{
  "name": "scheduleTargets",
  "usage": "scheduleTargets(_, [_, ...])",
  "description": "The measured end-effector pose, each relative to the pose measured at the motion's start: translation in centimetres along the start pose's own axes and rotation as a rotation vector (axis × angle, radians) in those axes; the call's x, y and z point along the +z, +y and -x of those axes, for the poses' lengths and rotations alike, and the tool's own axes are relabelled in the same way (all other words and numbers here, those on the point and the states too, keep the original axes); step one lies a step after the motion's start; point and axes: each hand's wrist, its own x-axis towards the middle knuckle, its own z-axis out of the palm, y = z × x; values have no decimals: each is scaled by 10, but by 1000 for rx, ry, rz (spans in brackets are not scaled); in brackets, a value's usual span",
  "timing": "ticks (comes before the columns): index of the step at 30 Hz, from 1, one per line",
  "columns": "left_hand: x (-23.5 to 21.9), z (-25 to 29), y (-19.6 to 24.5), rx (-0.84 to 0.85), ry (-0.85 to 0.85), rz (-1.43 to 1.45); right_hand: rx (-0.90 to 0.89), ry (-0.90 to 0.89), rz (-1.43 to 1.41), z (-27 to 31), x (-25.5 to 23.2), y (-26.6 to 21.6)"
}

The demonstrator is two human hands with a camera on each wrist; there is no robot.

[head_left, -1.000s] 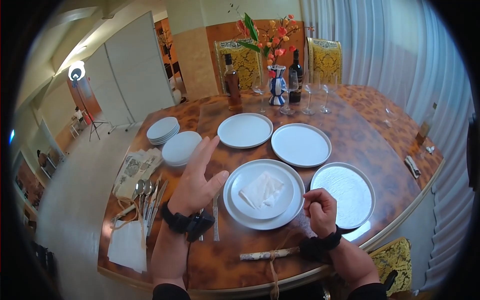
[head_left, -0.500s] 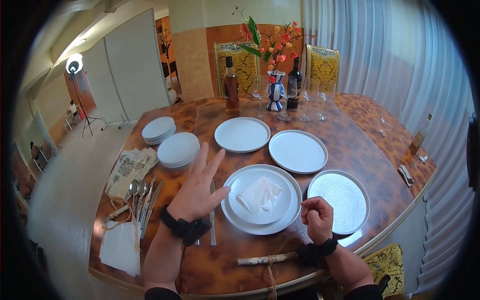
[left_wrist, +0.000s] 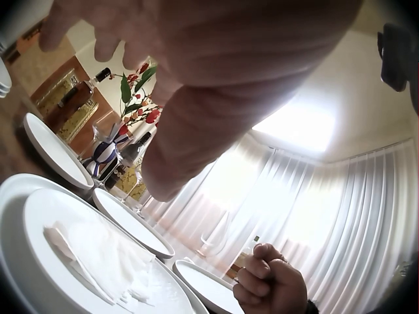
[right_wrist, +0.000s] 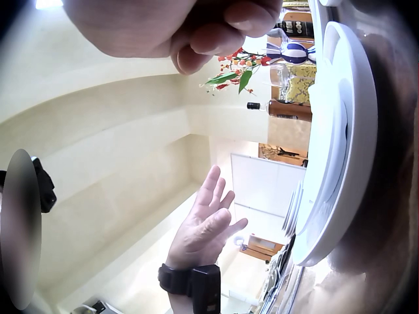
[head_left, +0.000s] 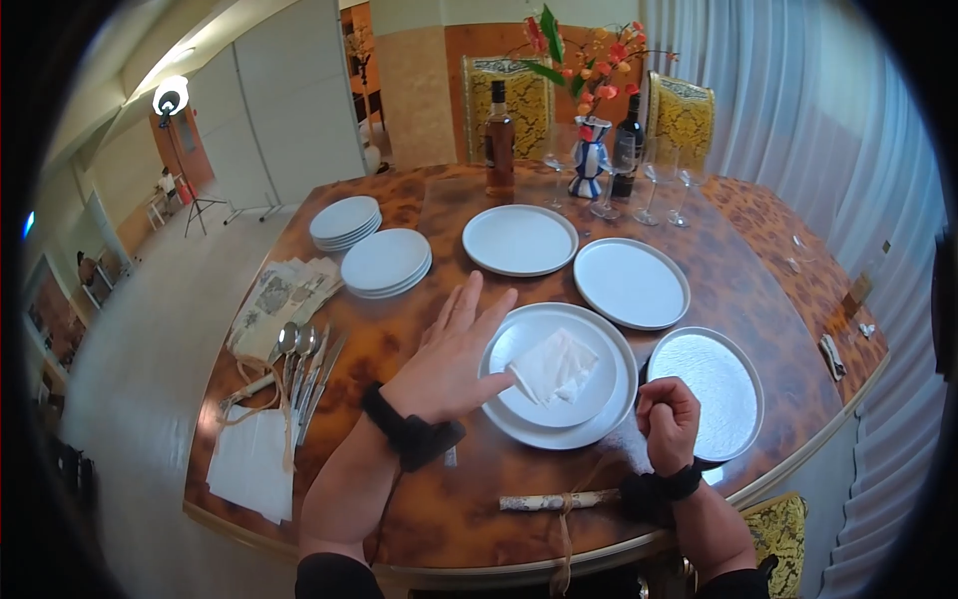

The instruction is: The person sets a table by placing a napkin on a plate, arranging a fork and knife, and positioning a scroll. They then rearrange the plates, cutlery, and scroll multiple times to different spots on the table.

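My left hand [head_left: 454, 364], fingers spread and holding nothing, hovers over the left rim of a large white plate [head_left: 559, 438]. Its thumb reaches over a smaller white plate [head_left: 597, 401] stacked on top. A folded white napkin [head_left: 564, 361] lies on that smaller plate. Just off the right rim is my right hand [head_left: 669, 419], its fingers curled into a loose fist with nothing visible in it; the left wrist view shows the same fist [left_wrist: 272, 281]. Beneath my left wrist, a cutlery handle [head_left: 450, 456] peeks out, the rest hidden.
White plates [head_left: 520, 241] lie beyond, with small plates [head_left: 386, 262] stacked at left. Spoons and knives [head_left: 309, 369] lie near patterned napkins [head_left: 284, 299]. A twine-tied roll [head_left: 529, 502] sits in front. Wine glasses [head_left: 654, 185], bottles [head_left: 499, 150] and a flower vase [head_left: 591, 160] stand at the back.
My left hand has shifted right, its thumb now over the plates, and covers most of the cutlery beside them. The right hand stays curled at the right rim. The head view has swung slightly.
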Motion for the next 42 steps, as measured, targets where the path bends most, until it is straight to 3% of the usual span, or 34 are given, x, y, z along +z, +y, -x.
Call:
scheduleTargets(11, [-10, 4, 0, -59, 80, 124, -2, -13, 26, 1, -1, -3])
scheduleTargets(14, [-12, 4, -10, 96, 92, 185, -48, 15, 55, 1, 4, 0])
scheduleTargets(17, [-20, 6, -3, -53, -96, 31, -54, 15, 48, 1, 3, 0])
scheduleTargets(20, [-12, 7, -11, 61, 67, 48, -38, 7, 38, 1, 2, -1])
scheduleTargets(26, [-9, 8, -16, 67, 4, -68, -18, 3, 26, 2, 1, -2])
scheduleTargets(42, [-4, 5, -20, 65, -40, -47, 4, -4, 30, 2, 0, -3])
